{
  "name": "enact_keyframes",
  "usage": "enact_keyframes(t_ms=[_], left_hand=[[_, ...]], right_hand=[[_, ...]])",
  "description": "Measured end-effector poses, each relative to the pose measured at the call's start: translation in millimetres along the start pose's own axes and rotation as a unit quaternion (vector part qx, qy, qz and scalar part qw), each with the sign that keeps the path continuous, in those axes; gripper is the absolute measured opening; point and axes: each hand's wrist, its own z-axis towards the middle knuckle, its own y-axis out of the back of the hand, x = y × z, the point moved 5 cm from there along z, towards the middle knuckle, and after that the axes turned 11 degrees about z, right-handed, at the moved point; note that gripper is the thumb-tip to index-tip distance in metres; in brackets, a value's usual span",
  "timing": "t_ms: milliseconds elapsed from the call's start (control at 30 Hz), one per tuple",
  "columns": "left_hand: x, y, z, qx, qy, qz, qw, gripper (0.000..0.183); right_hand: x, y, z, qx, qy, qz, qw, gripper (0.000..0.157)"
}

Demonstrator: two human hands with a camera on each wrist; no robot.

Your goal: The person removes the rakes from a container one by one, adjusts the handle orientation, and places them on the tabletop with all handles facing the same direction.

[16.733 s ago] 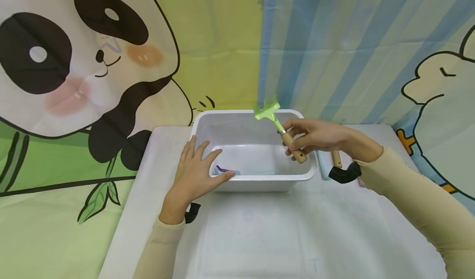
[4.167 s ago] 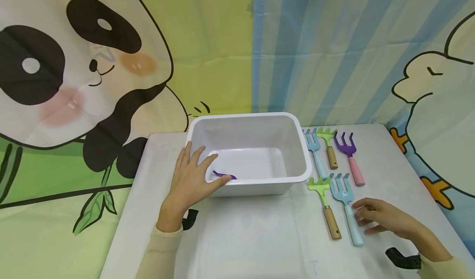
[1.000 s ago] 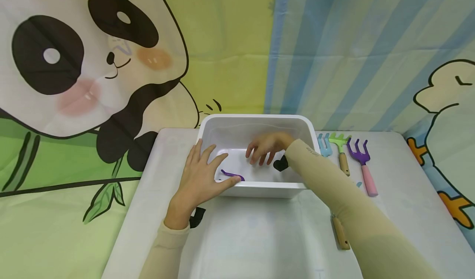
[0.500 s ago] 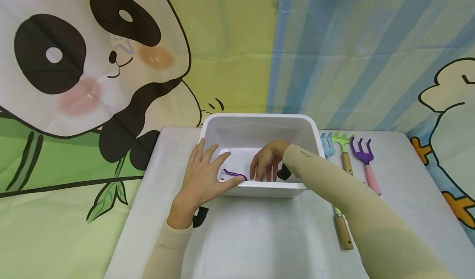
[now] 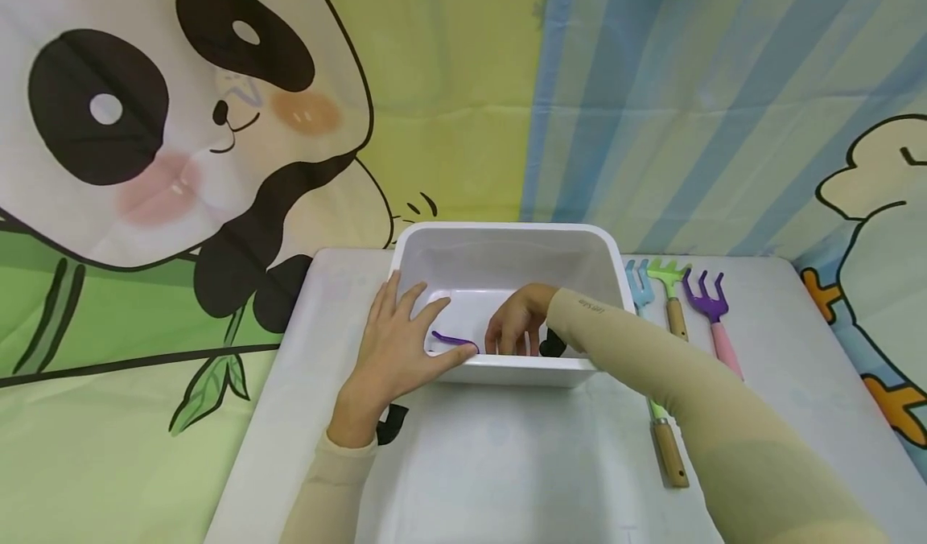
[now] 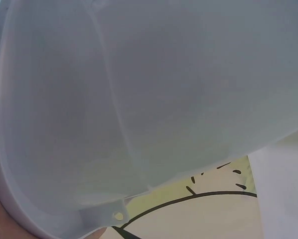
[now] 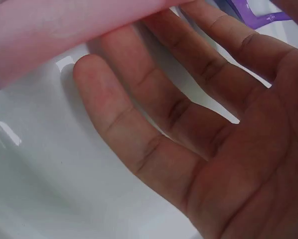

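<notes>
A white plastic bin [image 5: 536, 373] stands on the table. My left hand [image 5: 398, 347] rests on its near left corner, fingers spread and thumb along the front rim. Inside, my right hand [image 5: 516, 323] reaches down behind the front wall. In the right wrist view, its slightly bent fingers [image 7: 154, 144] touch the pink handle [image 7: 64, 37] of a garden hand fork; its purple head [image 7: 251, 17] shows at the top right. From the head view only a purple tine [image 5: 455, 339] shows beside my left thumb. The left wrist view is mostly bin wall [image 6: 164, 89].
Right of the bin lie a light blue hand fork [image 5: 640, 285], a green one with a wooden handle [image 5: 677, 317], and a purple one with a pink handle [image 5: 710, 307]. A wooden handle [image 5: 669, 451] shows nearer, partly under my right sleeve. Printed cloth [image 5: 449, 85] hangs behind.
Earlier my right hand held a green fork above the bin, then was beside a blue fork on the table. It has since moved into the bin, towards the front wall. My left hand stays.
</notes>
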Motion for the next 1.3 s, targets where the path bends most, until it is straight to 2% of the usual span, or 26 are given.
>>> enact_keyframes(t_ms=[300, 567, 900, 1300], left_hand=[[-1.1, 0.4, 0.8, -0.005, -0.005, 0.006, 1.0000, 0.089], [-2.5, 0.7, 0.1, 0.002, -0.006, 0.003, 1.0000, 0.089], [-2.3, -0.6, 1.2, 0.023, -0.002, 0.009, 0.9997, 0.091], [0.2, 0.3, 0.5, 0.026, 0.004, 0.011, 0.9996, 0.091]], right_hand=[[2.6, -4.5, -1.4, -0.006, 0.003, -0.013, 1.000, 0.030], [1.0, -4.6, -2.2, -0.013, -0.018, 0.001, 1.000, 0.031], [6.3, 9.3, -12.7, -0.040, 0.006, 0.012, 0.999, 0.036], [17.3, 18.3, -30.3, -0.066, 0.043, 0.024, 0.997, 0.040]])
